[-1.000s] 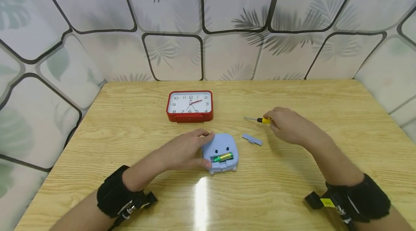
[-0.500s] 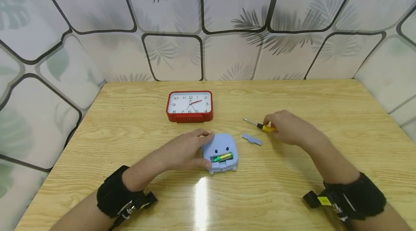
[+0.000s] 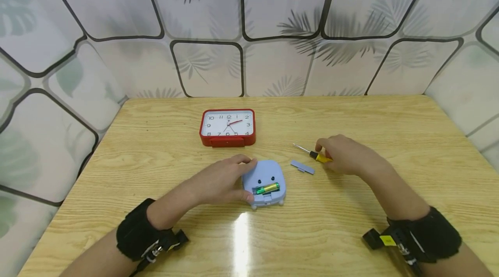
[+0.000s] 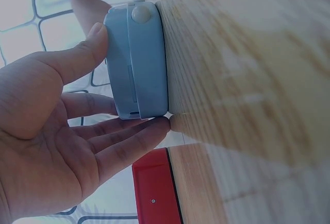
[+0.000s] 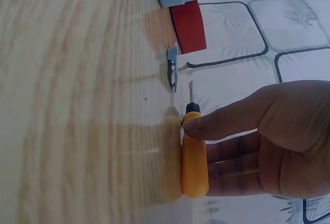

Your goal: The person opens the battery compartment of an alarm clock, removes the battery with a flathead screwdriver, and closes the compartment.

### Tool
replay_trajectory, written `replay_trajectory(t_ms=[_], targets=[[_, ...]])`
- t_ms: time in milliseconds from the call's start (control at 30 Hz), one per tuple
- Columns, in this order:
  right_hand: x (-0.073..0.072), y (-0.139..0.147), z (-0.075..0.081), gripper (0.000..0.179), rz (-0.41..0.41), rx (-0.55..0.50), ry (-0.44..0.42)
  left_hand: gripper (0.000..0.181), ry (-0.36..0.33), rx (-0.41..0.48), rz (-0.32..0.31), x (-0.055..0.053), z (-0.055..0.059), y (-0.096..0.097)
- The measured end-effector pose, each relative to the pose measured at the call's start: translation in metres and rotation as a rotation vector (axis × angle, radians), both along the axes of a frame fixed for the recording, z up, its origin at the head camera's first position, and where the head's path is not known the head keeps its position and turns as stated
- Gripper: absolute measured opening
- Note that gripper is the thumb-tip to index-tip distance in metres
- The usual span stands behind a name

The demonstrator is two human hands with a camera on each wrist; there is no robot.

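A small light-blue alarm clock point(image 3: 265, 173) lies back side up, its battery bay uncovered and a green-and-gold battery point(image 3: 268, 188) inside. My left hand point(image 3: 222, 179) holds its left side, thumb on the near edge and fingers at the far edge; the left wrist view shows the thumb point(image 4: 85, 54) pressing the casing. My right hand point(image 3: 348, 153) pinches the yellow handle of a screwdriver point(image 5: 195, 157) low at the tabletop, its metal tip pointing away to the left. Between them lies the loose blue battery cover point(image 3: 302, 167).
Behind the blue clock stands a red alarm clock point(image 3: 228, 127), tilted back with its dial visible. The wooden table point(image 3: 156, 138) meets a patterned wall covering point(image 3: 280, 64) at the back and sides. Black camera straps point(image 3: 140, 229) circle both wrists.
My right hand has come slightly nearer with the screwdriver, lowering and turning it so the handle points more toward me. The left hand and the blue clock stay put.
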State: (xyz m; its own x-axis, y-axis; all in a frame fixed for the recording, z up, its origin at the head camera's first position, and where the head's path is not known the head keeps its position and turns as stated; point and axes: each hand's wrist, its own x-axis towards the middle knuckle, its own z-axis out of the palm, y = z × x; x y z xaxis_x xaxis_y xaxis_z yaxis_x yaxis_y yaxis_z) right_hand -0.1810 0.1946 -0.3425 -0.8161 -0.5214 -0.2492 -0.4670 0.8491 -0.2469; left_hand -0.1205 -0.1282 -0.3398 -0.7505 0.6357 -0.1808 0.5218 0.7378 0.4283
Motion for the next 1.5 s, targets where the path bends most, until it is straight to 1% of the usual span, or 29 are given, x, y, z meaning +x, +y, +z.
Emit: replay_trajectory(t_ms=[200, 400, 533, 667, 767, 900, 1000, 1100, 1300, 1500], targets=[[0.003, -0.002, 0.003, 0.036, -0.006, -0.01, 0.034, 0.088, 0.002, 0.0, -0.003, 0.0, 0.0, 0.0], [0.009, -0.006, 0.007, 0.038, -0.011, -0.055, 0.13, 0.087, -0.002, 0.001, -0.001, 0.0, 0.0, 0.0], [0.016, -0.013, 0.012, 0.035, 0.057, -0.117, 0.187, 0.088, -0.002, 0.0, 0.002, 0.0, 0.0, 0.0], [0.027, -0.025, 0.017, 0.026, 0.161, -0.189, 0.219, 0.088, -0.001, -0.002, 0.002, 0.0, 0.0, 0.0], [0.037, -0.035, 0.019, 0.023, 0.231, -0.228, 0.204, 0.088, -0.002, 0.0, 0.001, 0.0, 0.0, 0.0], [0.047, -0.048, 0.015, 0.021, 0.295, -0.271, 0.163, 0.087, -0.002, 0.003, -0.002, 0.0, 0.0, 0.0], [0.053, -0.056, 0.01, 0.021, 0.318, -0.271, 0.153, 0.087, -0.002, 0.002, -0.007, -0.001, 0.0, 0.0], [0.056, -0.061, 0.007, 0.021, 0.329, -0.251, 0.169, 0.087, -0.002, 0.003, -0.012, -0.001, 0.0, 0.0], [0.059, -0.065, 0.003, 0.02, 0.345, -0.229, 0.219, 0.087, 0.003, 0.009, -0.02, -0.001, 0.0, 0.0], [0.06, -0.069, 0.002, 0.016, 0.353, -0.207, 0.241, 0.088, 0.016, 0.013, -0.027, -0.001, -0.001, -0.001]])
